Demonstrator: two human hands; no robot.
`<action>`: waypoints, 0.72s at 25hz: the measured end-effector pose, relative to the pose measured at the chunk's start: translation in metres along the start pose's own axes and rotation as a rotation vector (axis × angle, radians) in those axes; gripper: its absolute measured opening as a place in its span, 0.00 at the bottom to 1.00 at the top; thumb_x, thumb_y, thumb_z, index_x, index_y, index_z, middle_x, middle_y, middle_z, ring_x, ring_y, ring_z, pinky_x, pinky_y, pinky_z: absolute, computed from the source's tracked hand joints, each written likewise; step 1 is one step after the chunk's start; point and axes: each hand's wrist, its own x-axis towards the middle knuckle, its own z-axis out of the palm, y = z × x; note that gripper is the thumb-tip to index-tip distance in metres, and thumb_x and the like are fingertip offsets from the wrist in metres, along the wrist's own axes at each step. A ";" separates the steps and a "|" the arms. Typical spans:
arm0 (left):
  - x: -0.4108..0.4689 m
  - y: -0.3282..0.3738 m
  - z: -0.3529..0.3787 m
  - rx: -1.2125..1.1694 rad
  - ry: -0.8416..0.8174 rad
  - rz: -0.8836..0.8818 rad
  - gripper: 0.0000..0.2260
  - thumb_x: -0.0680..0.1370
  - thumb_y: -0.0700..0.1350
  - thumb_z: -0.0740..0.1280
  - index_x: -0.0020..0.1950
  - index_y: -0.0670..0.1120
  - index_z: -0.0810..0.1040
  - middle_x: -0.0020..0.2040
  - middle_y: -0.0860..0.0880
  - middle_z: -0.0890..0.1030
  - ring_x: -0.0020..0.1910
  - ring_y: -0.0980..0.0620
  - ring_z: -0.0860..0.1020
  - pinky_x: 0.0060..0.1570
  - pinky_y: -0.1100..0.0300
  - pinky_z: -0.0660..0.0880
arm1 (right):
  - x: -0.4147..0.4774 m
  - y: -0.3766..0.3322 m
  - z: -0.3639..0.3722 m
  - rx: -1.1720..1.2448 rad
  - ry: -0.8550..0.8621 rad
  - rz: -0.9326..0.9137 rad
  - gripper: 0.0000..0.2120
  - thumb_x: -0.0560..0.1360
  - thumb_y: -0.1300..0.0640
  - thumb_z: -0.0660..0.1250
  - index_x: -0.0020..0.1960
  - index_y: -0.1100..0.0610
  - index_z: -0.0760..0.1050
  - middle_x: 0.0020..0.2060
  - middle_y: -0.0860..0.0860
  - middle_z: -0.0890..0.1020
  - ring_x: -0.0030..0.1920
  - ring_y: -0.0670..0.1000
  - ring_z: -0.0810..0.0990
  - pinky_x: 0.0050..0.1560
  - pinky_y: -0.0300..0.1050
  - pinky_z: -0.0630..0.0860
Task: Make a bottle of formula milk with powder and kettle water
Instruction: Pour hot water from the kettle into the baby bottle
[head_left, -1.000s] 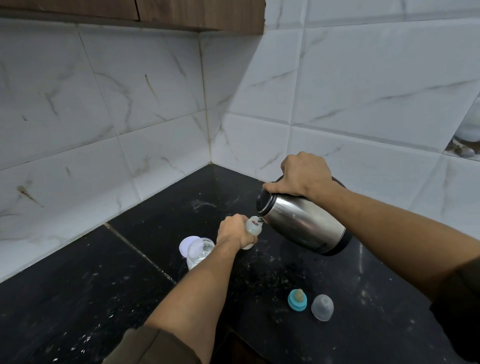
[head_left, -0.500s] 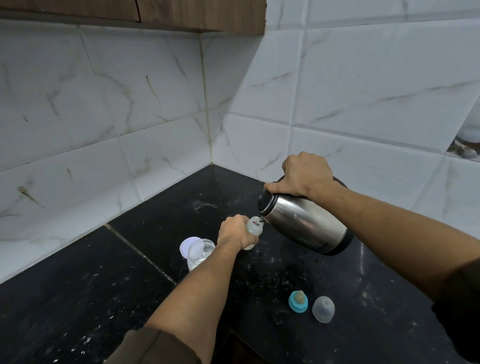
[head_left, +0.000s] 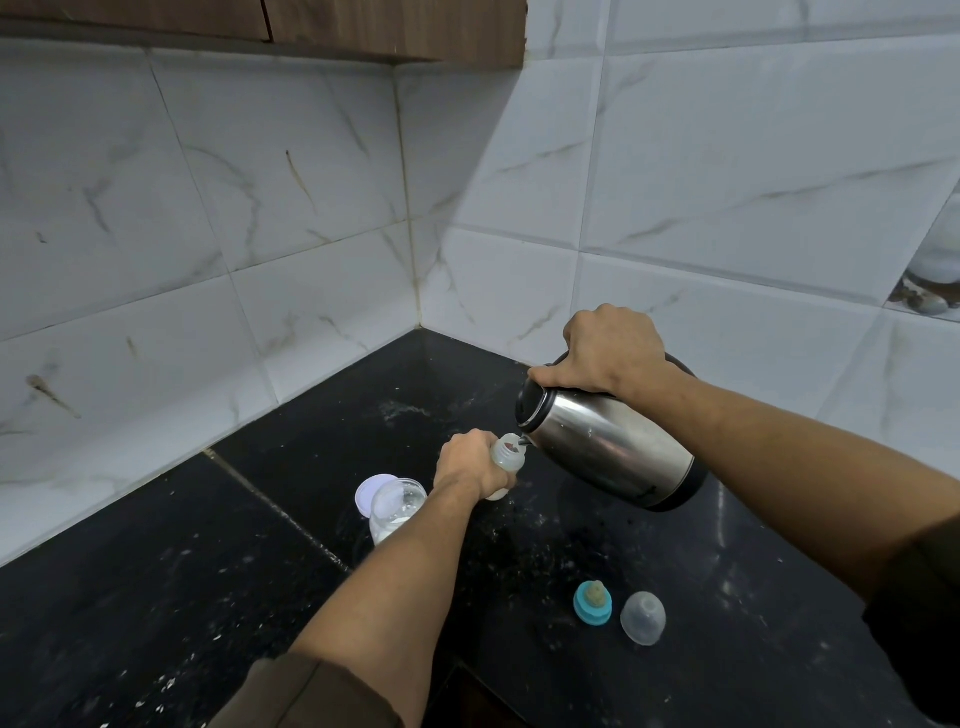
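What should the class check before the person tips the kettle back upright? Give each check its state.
1. Left hand grips the bottle: ok.
2. Kettle spout at the bottle mouth: ok.
3. Right hand grips the kettle: ok.
4. Water level in the bottle: cannot tell.
5. Teat ring and clear cap ready on the counter: ok.
6. Powder jar closed: not ok, lid off.

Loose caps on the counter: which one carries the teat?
The teal ring, teat pointing up, beside the clear dome cap. The pale lid by the jar is flat.
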 end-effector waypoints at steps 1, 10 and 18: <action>0.000 0.001 0.000 0.002 -0.001 0.001 0.18 0.68 0.51 0.81 0.57 0.53 0.85 0.50 0.50 0.86 0.53 0.48 0.83 0.57 0.53 0.79 | 0.000 0.000 0.000 -0.001 0.002 0.000 0.32 0.64 0.24 0.67 0.29 0.53 0.69 0.27 0.49 0.74 0.27 0.51 0.71 0.32 0.42 0.69; 0.000 0.004 0.001 -0.010 -0.006 0.003 0.19 0.68 0.51 0.81 0.58 0.53 0.85 0.50 0.50 0.86 0.53 0.48 0.83 0.57 0.52 0.79 | 0.000 0.003 -0.001 -0.020 0.002 -0.004 0.32 0.64 0.23 0.66 0.30 0.54 0.70 0.27 0.50 0.75 0.27 0.51 0.72 0.33 0.43 0.70; -0.001 0.005 0.002 -0.020 -0.014 0.007 0.19 0.68 0.50 0.82 0.58 0.53 0.85 0.51 0.50 0.86 0.53 0.49 0.82 0.56 0.53 0.79 | -0.002 0.005 -0.002 -0.014 -0.002 -0.005 0.32 0.64 0.24 0.66 0.30 0.53 0.69 0.27 0.49 0.75 0.27 0.51 0.71 0.32 0.42 0.68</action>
